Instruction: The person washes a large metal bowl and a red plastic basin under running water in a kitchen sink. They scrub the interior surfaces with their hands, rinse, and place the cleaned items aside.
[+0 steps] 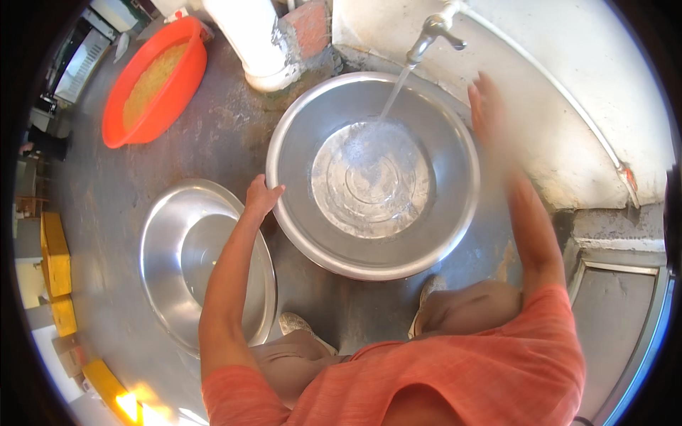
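A large stainless steel basin [290,223] stands on the floor before me, with shallow water [370,183] over its bottom. From the tap [426,40] on the wall, a stream of water [395,93] runs down into it. My left hand [262,196] grips the basin's left rim, thumb on top. Raised beside the right rim, near the wall and below the tap handle, my right hand [484,106] is empty with its fingers extended. A blur covers part of my right wrist. A second steel basin [165,266] lies to the left, partly behind my left forearm.
An orange plastic tub [181,88] holding yellowish contents stands at the far left. Beside the tap rises a thick white pipe [245,37]. A thin white pipe [554,80] runs along the right wall. Yellow objects [56,255] line the left edge.
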`<state>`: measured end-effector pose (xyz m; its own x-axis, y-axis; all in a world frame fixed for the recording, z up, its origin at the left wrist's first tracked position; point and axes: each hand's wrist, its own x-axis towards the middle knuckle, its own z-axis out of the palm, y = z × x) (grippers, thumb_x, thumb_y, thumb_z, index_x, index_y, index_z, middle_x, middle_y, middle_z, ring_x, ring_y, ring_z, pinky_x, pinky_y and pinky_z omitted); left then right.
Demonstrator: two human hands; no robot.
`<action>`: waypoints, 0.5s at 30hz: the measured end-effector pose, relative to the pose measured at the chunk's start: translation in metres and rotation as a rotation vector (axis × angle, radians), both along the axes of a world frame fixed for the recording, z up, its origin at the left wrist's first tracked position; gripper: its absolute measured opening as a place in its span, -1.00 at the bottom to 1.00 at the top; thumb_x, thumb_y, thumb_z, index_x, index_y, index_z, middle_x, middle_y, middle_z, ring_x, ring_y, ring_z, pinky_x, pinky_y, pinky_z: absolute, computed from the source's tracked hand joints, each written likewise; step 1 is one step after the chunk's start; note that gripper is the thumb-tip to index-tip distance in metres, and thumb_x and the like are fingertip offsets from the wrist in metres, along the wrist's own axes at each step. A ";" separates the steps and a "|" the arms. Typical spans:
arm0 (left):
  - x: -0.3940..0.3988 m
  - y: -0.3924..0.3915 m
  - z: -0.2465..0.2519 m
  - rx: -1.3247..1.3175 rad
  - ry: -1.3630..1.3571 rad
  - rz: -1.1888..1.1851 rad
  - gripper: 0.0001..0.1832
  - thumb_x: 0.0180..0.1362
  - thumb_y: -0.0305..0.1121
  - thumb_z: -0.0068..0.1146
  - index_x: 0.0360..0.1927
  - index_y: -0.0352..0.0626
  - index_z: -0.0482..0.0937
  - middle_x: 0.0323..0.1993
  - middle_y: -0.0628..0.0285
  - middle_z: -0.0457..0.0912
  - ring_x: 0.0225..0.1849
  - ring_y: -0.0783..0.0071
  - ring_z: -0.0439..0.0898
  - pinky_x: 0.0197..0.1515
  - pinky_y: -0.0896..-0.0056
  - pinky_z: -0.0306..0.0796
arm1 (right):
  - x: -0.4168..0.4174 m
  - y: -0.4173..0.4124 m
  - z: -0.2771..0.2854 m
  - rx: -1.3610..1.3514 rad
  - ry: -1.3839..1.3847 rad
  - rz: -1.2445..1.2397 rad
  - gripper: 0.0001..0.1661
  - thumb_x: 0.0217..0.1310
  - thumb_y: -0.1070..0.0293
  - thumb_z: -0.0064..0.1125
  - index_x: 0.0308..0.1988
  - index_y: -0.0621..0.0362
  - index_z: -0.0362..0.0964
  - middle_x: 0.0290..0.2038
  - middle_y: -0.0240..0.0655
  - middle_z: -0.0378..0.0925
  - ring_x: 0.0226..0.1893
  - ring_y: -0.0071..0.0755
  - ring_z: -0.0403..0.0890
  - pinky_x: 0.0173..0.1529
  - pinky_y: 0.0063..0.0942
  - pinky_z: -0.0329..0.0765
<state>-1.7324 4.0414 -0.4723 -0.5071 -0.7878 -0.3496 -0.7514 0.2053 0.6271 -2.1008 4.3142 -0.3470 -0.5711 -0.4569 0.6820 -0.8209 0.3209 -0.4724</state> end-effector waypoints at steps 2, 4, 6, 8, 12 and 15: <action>-0.001 0.004 0.002 -0.066 0.025 -0.041 -0.52 -0.12 -0.26 0.24 -0.16 -0.37 0.43 -0.22 -0.09 0.55 -0.15 0.08 0.54 -0.08 0.23 0.38 | 0.025 -0.024 0.067 -0.054 -0.067 0.093 -0.67 0.20 0.37 -0.05 -0.02 0.21 0.33 -0.34 -0.12 0.53 -0.33 -0.27 0.59 -0.31 -0.43 0.51; 0.003 0.009 0.000 -0.095 0.034 -0.059 -0.53 -0.11 -0.28 0.23 -0.16 -0.37 0.42 -0.21 -0.11 0.54 -0.14 0.06 0.53 -0.07 0.22 0.37 | 0.038 -0.037 0.092 0.003 -0.163 0.180 -0.68 0.19 0.39 -0.03 -0.04 0.20 0.35 -0.41 -0.21 0.55 -0.38 -0.39 0.60 -0.37 -0.48 0.51; -0.002 0.009 -0.004 -0.089 0.052 -0.078 -0.54 -0.10 -0.30 0.21 -0.15 -0.37 0.42 -0.19 -0.13 0.53 -0.12 0.03 0.52 -0.06 0.21 0.37 | 0.036 -0.040 0.101 -0.014 -0.159 0.137 -0.76 0.21 0.35 -0.06 -0.19 0.25 0.41 -0.50 -0.27 0.55 -0.53 -0.51 0.55 -0.46 -0.56 0.47; -0.007 0.018 0.000 -0.139 0.033 -0.098 -0.56 -0.10 -0.32 0.19 -0.15 -0.37 0.42 -0.19 -0.13 0.53 -0.11 0.02 0.51 -0.05 0.20 0.36 | 0.041 -0.041 0.103 0.023 -0.206 0.082 -0.78 0.21 0.36 -0.06 -0.30 0.27 0.45 -0.52 -0.27 0.56 -0.61 -0.56 0.54 -0.49 -0.59 0.46; -0.007 0.016 -0.001 -0.143 0.032 -0.143 -0.56 -0.08 -0.31 0.17 -0.15 -0.38 0.42 -0.21 -0.13 0.53 -0.10 0.00 0.50 -0.04 0.19 0.35 | 0.078 -0.069 0.117 0.195 -0.089 0.127 -0.75 0.17 0.32 -0.02 -0.24 0.25 0.45 -0.41 -0.27 0.59 -0.49 -0.48 0.60 -0.38 -0.58 0.50; 0.002 0.015 0.002 -0.164 0.051 -0.138 -0.59 -0.03 -0.27 0.12 -0.15 -0.35 0.44 -0.25 -0.10 0.54 -0.15 0.06 0.52 -0.08 0.21 0.35 | 0.085 -0.081 0.130 0.052 -0.551 0.110 -0.69 0.04 0.61 -0.03 -0.14 0.28 0.41 -0.33 -0.13 0.50 -0.17 -0.34 0.53 -0.10 -0.39 0.46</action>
<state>-1.7308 4.0560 -0.4707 -0.6277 -0.7541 -0.1933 -0.6770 0.4064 0.6136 -2.0154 4.2331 -0.2174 -0.7835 -0.5591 0.2710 -0.4871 0.2819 -0.8266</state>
